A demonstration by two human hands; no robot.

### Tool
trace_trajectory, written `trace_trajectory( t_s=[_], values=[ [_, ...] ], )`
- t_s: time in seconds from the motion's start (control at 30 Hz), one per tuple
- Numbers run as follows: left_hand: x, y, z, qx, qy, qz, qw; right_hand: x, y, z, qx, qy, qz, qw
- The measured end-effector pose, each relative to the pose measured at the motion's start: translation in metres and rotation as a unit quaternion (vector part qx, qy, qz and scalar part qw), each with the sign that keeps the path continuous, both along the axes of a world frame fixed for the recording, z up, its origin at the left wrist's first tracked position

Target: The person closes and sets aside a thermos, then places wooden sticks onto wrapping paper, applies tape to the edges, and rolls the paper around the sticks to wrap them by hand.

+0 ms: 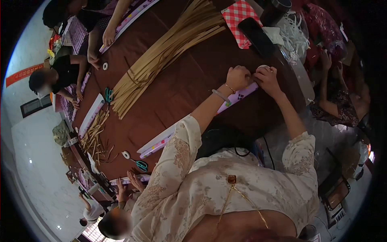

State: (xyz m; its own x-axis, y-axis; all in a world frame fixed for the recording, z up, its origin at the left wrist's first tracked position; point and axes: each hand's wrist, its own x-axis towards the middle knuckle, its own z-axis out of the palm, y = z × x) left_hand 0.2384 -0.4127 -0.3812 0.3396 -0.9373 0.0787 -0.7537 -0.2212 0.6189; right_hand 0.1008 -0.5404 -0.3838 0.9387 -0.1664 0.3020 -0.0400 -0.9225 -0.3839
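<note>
A long lilac printed paper strip, folded or rolled lengthwise [238, 97], lies along the near table edge, passing under my left forearm. My left hand [238, 78] is closed over its far end; what the fingertips pinch is hidden. Close beside it, almost touching, my right hand [268, 82] curls around a small white roll of tape [264, 66], of which only the top edge shows. A bracelet and a bangle circle my left wrist.
Long tan flat strips [161, 56] lie across the brown tablecloth [177, 92]. Teal scissors [141, 165] and a tape roll [126, 155] are at left. A black phone [256, 37], checked red cloth [234, 18] and dark cup [276, 11] stand ahead. Several people work around the table.
</note>
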Motion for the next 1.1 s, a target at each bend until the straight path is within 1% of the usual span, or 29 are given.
trace_trajectory(
  t_s=[0.07, 0.17, 0.27, 0.37, 0.5, 0.77, 0.87, 1.1],
  values=[
    [0.001, -0.001, -0.004, 0.013, 0.048, 0.003, 0.999, -0.003, 0.003, -0.001, 0.023, -0.012, -0.025, 0.999],
    [0.002, -0.001, -0.005, 0.025, 0.060, -0.002, 0.998, -0.008, 0.006, -0.008, 0.055, -0.010, -0.048, 0.997],
    [0.003, -0.001, -0.009, 0.028, 0.096, 0.004, 0.995, -0.007, 0.008, -0.016, 0.047, -0.035, -0.066, 0.996],
    [0.005, -0.001, -0.002, 0.057, 0.093, -0.006, 0.994, -0.004, 0.013, -0.010, 0.015, -0.011, -0.076, 0.997],
    [0.006, -0.002, -0.006, 0.073, 0.093, -0.015, 0.993, -0.006, 0.011, -0.016, 0.010, -0.022, -0.064, 0.998],
    [0.007, -0.002, -0.007, 0.071, 0.087, -0.031, 0.993, -0.007, 0.010, -0.016, 0.048, -0.033, -0.041, 0.997],
    [0.003, -0.004, -0.004, 0.098, 0.062, -0.017, 0.993, -0.005, 0.011, -0.011, 0.050, -0.014, -0.047, 0.998],
    [0.002, 0.000, 0.001, 0.092, 0.058, -0.021, 0.994, -0.007, 0.008, -0.017, 0.034, 0.002, -0.040, 0.999]
  ],
)
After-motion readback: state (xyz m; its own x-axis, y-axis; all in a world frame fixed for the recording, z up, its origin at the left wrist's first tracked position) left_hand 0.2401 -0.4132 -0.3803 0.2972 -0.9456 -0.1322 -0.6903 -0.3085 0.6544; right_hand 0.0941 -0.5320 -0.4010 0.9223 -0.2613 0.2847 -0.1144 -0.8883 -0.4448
